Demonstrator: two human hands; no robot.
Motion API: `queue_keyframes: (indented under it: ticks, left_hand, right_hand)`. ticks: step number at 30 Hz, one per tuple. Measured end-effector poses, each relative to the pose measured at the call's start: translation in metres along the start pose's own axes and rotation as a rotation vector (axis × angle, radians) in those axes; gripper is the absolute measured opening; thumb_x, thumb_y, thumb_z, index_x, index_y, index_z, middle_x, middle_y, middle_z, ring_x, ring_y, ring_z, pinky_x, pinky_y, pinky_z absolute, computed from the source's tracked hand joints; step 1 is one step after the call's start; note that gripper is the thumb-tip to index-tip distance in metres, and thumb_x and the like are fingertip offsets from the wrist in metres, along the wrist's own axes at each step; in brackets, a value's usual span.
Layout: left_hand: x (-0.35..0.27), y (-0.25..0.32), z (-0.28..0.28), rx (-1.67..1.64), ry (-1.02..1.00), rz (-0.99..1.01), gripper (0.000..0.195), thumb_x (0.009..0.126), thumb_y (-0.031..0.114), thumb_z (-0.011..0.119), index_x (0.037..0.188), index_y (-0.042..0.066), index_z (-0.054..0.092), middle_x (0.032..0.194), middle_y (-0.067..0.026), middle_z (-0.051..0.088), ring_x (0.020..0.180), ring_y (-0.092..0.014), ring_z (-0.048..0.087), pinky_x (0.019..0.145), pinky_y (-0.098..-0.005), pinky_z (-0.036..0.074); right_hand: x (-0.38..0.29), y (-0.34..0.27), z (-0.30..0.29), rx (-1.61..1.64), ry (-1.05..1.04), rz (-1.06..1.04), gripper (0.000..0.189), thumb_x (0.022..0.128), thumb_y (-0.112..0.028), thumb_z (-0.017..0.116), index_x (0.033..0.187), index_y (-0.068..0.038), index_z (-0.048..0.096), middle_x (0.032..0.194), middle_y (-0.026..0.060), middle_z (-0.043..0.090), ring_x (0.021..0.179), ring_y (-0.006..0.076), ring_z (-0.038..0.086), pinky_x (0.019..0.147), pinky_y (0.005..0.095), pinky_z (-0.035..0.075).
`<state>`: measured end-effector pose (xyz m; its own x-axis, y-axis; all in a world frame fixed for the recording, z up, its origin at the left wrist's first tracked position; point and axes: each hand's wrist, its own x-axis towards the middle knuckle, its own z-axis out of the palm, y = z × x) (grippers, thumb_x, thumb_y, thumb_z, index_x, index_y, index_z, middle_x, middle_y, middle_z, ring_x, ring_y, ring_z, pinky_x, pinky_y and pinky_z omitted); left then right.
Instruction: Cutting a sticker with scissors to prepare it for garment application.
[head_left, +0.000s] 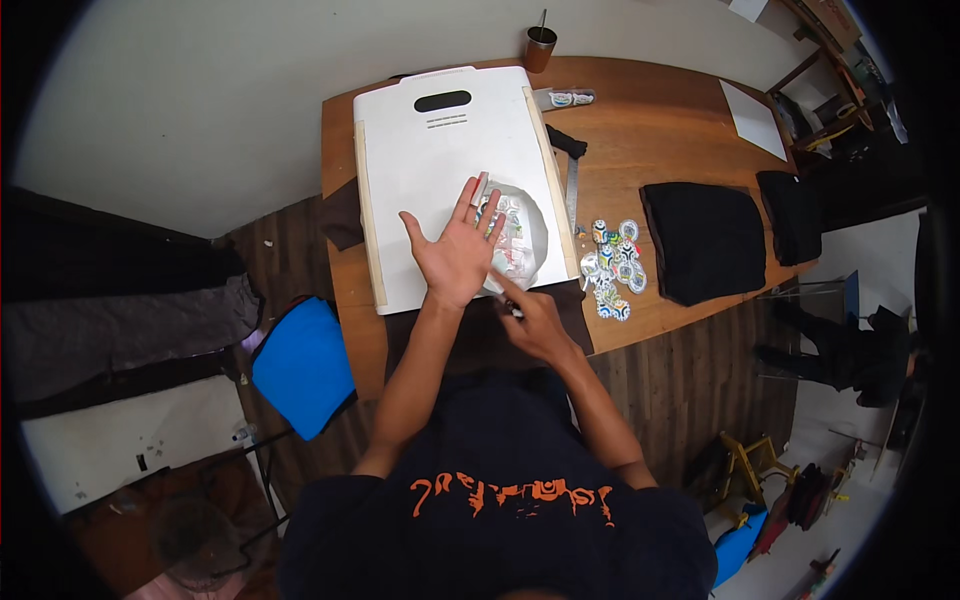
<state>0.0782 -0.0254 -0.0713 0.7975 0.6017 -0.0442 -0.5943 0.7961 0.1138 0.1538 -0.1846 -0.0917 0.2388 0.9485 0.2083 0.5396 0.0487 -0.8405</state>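
Observation:
My left hand (456, 259) is palm up with fingers spread, above a white plastic board (450, 161) with a handle slot. A red and white strip (481, 186) shows by its fingertips; whether the fingers touch it is unclear. Just right of my left wrist, my right hand (536, 322) is closed on a small dark and silver object (514, 307), partly hidden and blurred, its index finger pointing towards the left palm. Beyond the hands, a pale rounded plastic bag or tray (538, 244) on the board holds printed stickers or patches. More round printed patches (626, 255) are piled right of the board.
Folded black fabric (705, 244) and a smaller black stack (790, 217) lie on the wooden table (637, 112). A metal ruler (572, 191) lies beside the board, a cup (540, 51) at the back. A blue-covered seat (304, 367) stands left; another person (196, 547) is at lower left.

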Motion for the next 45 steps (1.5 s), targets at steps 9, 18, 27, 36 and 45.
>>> queue_keyframes:
  ticks: [9, 18, 27, 36, 45]
  left_hand:
    - [0.002, -0.008, -0.006, 0.405, 0.111, 0.032, 0.123, 0.073, 0.095, 0.02, 0.154, 0.002, 0.017, 0.161, -0.0104, 0.015, 0.148, -0.027, 0.01, 0.12, -0.0367, 0.002]
    - [0.002, -0.007, -0.01, 0.574, 0.106, 0.034, 0.125, 0.071, 0.096, 0.014, 0.154, 0.003, 0.016, 0.161, -0.0153, 0.011, 0.149, -0.029, 0.007, 0.12, -0.038, 0.001]
    - [0.002, -0.009, -0.008, 0.673, 0.114, 0.053, 0.119, 0.077, 0.092, 0.011, 0.154, 0.0, 0.015, 0.161, -0.0145, 0.013, 0.148, -0.03, 0.007, 0.12, -0.0378, -0.002]
    - [0.001, -0.005, -0.002, 0.455, 0.125, 0.033, 0.123, 0.074, 0.094, 0.015, 0.153, 0.0, 0.016, 0.161, -0.0149, 0.012, 0.149, -0.028, 0.005, 0.12, -0.0373, -0.002]
    - [-0.002, -0.004, -0.014, 0.341, 0.065, 0.07, 0.102, 0.088, 0.081, 0.023, 0.152, 0.001, 0.022, 0.159, -0.0141, 0.02, 0.146, -0.027, 0.018, 0.12, -0.0371, 0.004]
  right_hand:
    - [0.015, -0.026, 0.007, 0.078, -0.017, -0.028, 0.06, 0.079, -0.001, 0.061, 0.138, -0.011, 0.053, 0.081, 0.0228, 0.066, 0.073, 0.0375, 0.068, 0.065, 0.0421, 0.052]
    - [0.019, -0.035, 0.007, -0.006, -0.144, -0.003, 0.063, 0.078, -0.007, 0.062, 0.14, -0.01, 0.048, 0.08, 0.0238, 0.067, 0.074, 0.0419, 0.066, 0.069, 0.0464, 0.052]
    - [0.012, -0.015, 0.018, -0.032, -0.019, 0.107, 0.066, 0.083, -0.008, 0.06, 0.145, -0.009, 0.04, 0.079, 0.0264, 0.063, 0.073, 0.0415, 0.065, 0.067, 0.0431, 0.051]
    - [0.023, -0.012, 0.008, 0.004, 0.042, 0.512, 0.062, 0.083, -0.012, 0.057, 0.144, -0.013, 0.044, 0.073, 0.0223, 0.063, 0.071, 0.0411, 0.064, 0.067, 0.0466, 0.049]
    - [0.029, 0.002, -0.008, 0.199, 0.149, 0.391, 0.049, 0.091, -0.008, 0.054, 0.14, -0.012, 0.048, 0.103, 0.0281, 0.066, 0.093, 0.0392, 0.067, 0.081, 0.0401, 0.051]
